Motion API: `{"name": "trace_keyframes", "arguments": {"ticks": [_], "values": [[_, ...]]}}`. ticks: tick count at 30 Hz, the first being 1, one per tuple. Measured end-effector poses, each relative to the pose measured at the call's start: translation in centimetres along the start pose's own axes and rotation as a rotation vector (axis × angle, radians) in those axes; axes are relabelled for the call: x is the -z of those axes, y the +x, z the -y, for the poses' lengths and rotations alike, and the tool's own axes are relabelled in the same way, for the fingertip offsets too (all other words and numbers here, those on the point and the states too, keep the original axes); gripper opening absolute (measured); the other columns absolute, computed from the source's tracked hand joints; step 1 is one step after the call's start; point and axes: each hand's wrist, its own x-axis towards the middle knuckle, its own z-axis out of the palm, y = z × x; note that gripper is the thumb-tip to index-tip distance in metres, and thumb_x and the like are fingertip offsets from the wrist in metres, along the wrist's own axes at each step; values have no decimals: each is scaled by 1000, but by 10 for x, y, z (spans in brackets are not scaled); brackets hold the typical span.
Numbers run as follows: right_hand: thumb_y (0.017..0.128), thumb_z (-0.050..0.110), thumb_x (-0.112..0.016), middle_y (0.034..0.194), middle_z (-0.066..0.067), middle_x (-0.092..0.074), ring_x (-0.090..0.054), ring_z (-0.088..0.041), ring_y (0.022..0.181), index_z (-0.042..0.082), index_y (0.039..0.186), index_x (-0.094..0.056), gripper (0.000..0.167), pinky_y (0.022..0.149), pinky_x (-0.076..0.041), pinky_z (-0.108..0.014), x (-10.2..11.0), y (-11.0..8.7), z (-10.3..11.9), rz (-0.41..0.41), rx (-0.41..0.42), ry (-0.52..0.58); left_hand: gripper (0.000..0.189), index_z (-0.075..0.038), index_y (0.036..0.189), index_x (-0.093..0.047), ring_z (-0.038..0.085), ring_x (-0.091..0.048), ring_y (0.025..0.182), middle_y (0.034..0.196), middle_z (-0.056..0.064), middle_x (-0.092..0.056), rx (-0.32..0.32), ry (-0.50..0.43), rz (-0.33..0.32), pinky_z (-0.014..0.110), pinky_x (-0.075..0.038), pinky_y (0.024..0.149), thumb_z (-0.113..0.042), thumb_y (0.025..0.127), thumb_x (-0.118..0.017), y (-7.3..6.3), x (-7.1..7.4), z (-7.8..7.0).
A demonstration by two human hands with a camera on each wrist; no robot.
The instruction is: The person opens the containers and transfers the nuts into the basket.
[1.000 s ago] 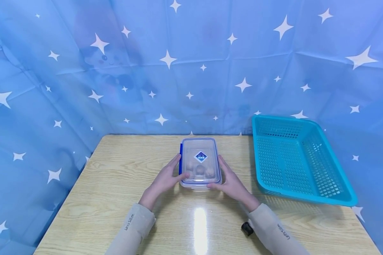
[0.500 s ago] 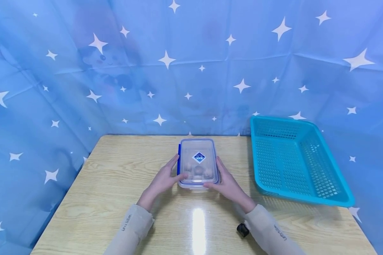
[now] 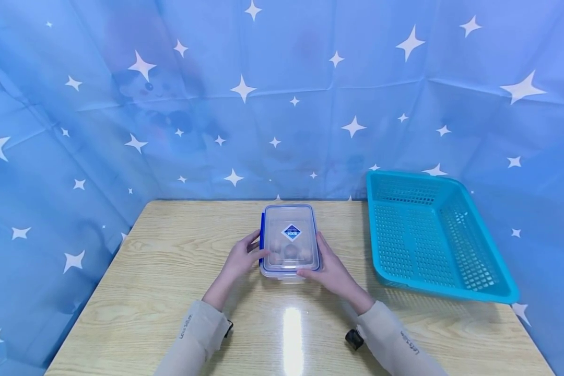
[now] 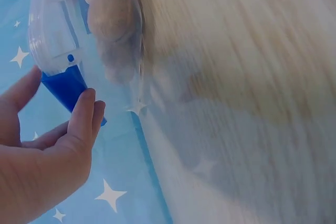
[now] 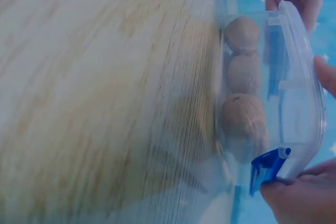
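Observation:
A clear lidded food container (image 3: pixel 286 215) with a blue seal sits in the middle of the table, its diamond label on top. Several round brown things (image 5: pixel 243 116), their kind unclear, lie inside. At the container's left side, my left hand (image 3: pixel 239 258) has its fingers against a blue latch (image 4: pixel 65 85), with the thumb at the lid's edge. My right hand (image 3: pixel 333 274) grips the opposite side, thumb on the near corner of the lid. Another blue latch (image 5: pixel 268 169), tilted outward, shows beside the right fingers in the right wrist view.
A turquoise perforated plastic basket (image 3: pixel 444 292) stands on the right of the wooden table (image 3: pixel 145 292), close to its edge. Behind the table hangs a blue curtain (image 3: pixel 272 62) with white stars. Black wrist cameras show below both sleeves, the right one (image 3: pixel 354 339) more fully.
My left hand has drawn back slightly, its thumb moving from over the lid to its left edge and its fingers bending at the latch. The right hand keeps its hold.

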Motion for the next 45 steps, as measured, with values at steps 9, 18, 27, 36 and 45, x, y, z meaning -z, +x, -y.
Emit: {"name": "trace_keyframes", "arguments": {"ticks": [9,18,27,36,45], "values": [[82,37,-81,168,-20,-6,-13,-39,154,2,160,-3,116,124,-18,-57,0,0,2,9,-20,-8,59,4,147,-43,43,-55,130,147,28,-49,45,-132,-26,44,-55,101,-15,96,-66,0,-1,5],[82,36,-82,168,-19,-8,-15,-39,154,5,161,-4,115,124,-19,-58,0,0,4,8,-8,8,62,2,145,-48,38,-66,116,137,32,-56,22,-248,-40,39,-62,87,-22,93,-71,-4,-3,10],[82,36,-82,168,-20,-8,-15,-41,153,4,160,-4,115,124,-18,-58,0,-1,4,7,-8,10,53,-10,150,-45,19,-70,84,113,25,-67,81,-71,-95,35,-64,72,-22,101,-60,-5,-10,11],[83,37,-81,168,-18,-9,-16,-40,153,8,161,-4,114,123,-20,-58,0,-2,4,7,-3,5,50,-2,154,-35,38,-67,107,127,27,-63,-26,241,-84,50,-57,94,-23,108,-39,-7,-16,8],[84,35,-80,168,-19,-7,-14,-41,153,6,161,-3,112,123,-19,-59,-1,-2,3,10,1,3,47,9,149,-35,50,-49,132,143,34,-50,-40,280,-110,59,-40,113,-13,108,-30,-2,-21,12]]}}
